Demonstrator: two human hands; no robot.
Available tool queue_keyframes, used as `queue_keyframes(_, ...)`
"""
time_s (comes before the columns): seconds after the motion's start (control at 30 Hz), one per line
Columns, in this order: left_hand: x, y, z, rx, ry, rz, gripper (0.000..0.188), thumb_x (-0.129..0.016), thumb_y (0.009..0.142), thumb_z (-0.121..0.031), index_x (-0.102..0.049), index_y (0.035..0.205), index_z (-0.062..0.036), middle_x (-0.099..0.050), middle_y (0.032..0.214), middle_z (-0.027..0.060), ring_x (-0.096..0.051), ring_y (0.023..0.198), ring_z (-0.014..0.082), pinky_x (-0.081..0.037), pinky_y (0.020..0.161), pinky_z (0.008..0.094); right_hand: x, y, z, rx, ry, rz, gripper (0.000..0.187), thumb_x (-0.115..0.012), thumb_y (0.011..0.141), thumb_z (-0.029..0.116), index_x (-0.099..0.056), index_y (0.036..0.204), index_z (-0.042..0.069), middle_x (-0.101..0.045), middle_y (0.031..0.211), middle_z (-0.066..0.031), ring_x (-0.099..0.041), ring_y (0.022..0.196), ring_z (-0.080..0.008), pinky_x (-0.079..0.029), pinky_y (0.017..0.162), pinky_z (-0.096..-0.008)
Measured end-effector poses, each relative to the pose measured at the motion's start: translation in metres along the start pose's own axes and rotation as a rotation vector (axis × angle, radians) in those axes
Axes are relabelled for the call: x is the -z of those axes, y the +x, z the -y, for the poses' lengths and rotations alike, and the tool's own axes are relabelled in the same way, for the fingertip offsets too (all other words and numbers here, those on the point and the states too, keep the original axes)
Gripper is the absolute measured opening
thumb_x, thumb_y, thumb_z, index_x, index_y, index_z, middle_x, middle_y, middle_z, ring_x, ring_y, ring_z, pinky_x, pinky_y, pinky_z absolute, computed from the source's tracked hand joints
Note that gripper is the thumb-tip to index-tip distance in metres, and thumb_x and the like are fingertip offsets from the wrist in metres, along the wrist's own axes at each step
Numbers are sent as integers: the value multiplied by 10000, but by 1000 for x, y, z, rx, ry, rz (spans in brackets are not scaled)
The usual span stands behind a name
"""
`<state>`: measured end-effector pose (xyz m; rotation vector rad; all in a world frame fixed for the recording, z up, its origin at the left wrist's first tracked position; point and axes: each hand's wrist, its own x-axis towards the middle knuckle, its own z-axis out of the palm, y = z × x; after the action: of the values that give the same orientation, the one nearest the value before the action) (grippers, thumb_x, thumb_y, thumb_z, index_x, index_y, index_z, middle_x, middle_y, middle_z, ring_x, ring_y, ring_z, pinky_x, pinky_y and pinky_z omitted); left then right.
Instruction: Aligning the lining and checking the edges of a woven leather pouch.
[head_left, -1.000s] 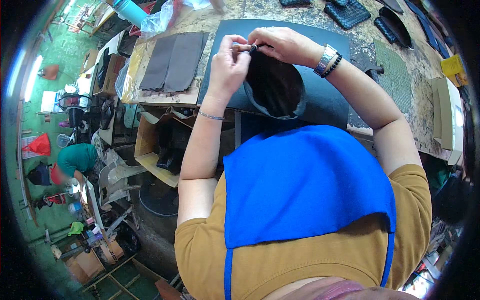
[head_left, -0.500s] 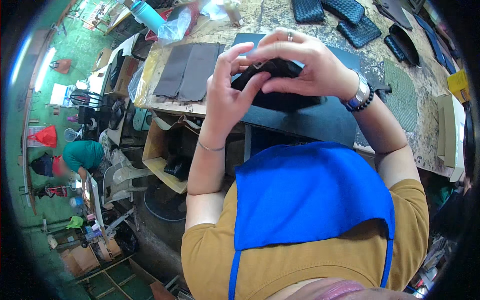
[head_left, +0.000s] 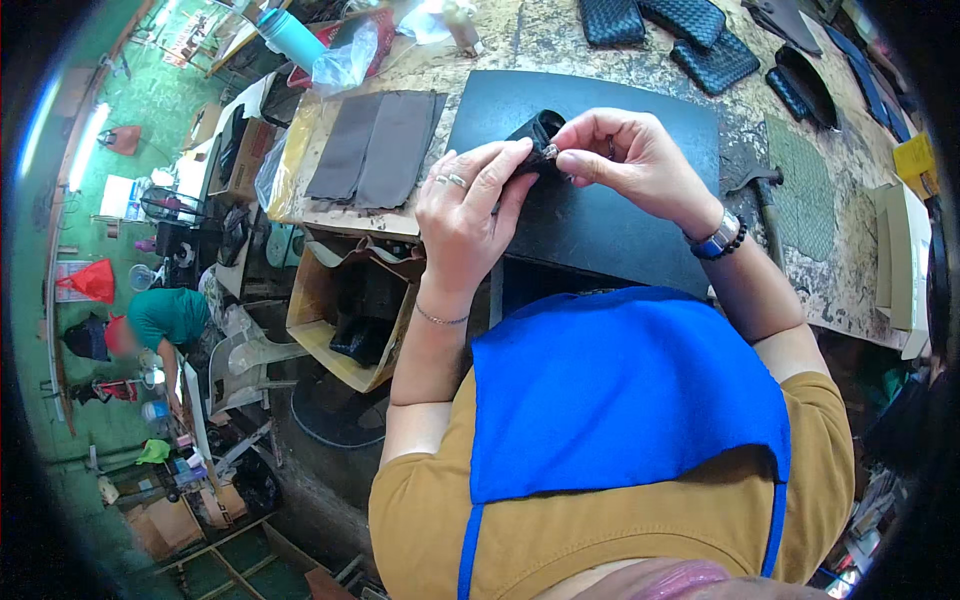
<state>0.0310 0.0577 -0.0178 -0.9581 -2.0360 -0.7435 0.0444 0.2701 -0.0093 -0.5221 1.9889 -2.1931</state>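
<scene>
My left hand (head_left: 472,200) is closed on a small black pouch (head_left: 541,128), which looks like leather and is raised above a dark flat board (head_left: 620,210). The pouch's rounded mouth shows past my fingertips; the rest is partly hidden by the hand. My right hand (head_left: 630,165) pinches a small shiny metal piece (head_left: 551,151) at the pouch's near right edge, thumb and forefinger pressed together. Its exact kind is too small to make out.
Dark grey sheets (head_left: 375,148) lie left of the board. A hammer (head_left: 765,200) and a green textured piece (head_left: 800,185) are to its right. Black woven pouches (head_left: 715,65) lie at the back. An open wooden drawer (head_left: 350,370) juts out below the table; another person (head_left: 165,315) works far left.
The black pouch has been turned and now sits more to the left in my left hand. My right hand has shifted down from the pouch's top and pinches the metal piece.
</scene>
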Motion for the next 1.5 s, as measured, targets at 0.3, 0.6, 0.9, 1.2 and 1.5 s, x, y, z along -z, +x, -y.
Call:
queue_keyframes(0.3,0,-1,-5,-14,2,-17,295,-784,742,-132,-711,1027,-118,-693,956,26,-660,816,199,-516,728,346,-2,-3,-6,110,-214,-22,234,-722,878,193,-680,1024,15,-686,872,-18,-612,761,-67,-503,681,-237)
queue_keyframes(0.6,2,-3,-9,-21,55,14,301,-787,745,-178,-716,1035,-146,-695,962,-3,-661,821,167,-507,759,344,0,-8,19,171,-495,-41,199,-705,880,172,-708,995,10,-698,819,-56,-612,742,-82,-495,659,-246)
queue_keyframes(0.9,4,-7,-8,-65,118,33,348,-810,709,-216,-728,1046,-187,-711,986,-35,-674,843,133,-493,805,333,9,-7,2,-45,-124,67,221,-691,905,205,-715,997,6,-662,774,1,-573,702,-46,-486,630,-210)
queue_keyframes(1.2,8,-3,-12,-110,90,71,298,-800,724,-189,-739,1016,-176,-729,943,-25,-687,829,122,-484,797,311,3,-11,-13,39,-94,83,208,-686,910,203,-705,987,11,-665,822,10,-578,726,-42,-494,648,-205)
queue_keyframes(1.5,14,3,-7,25,-77,24,221,-751,795,-202,-697,999,-141,-706,896,1,-679,829,181,-493,823,354,3,-13,21,200,-217,134,219,-671,908,156,-674,1090,35,-665,898,-36,-618,819,-117,-501,731,-265)
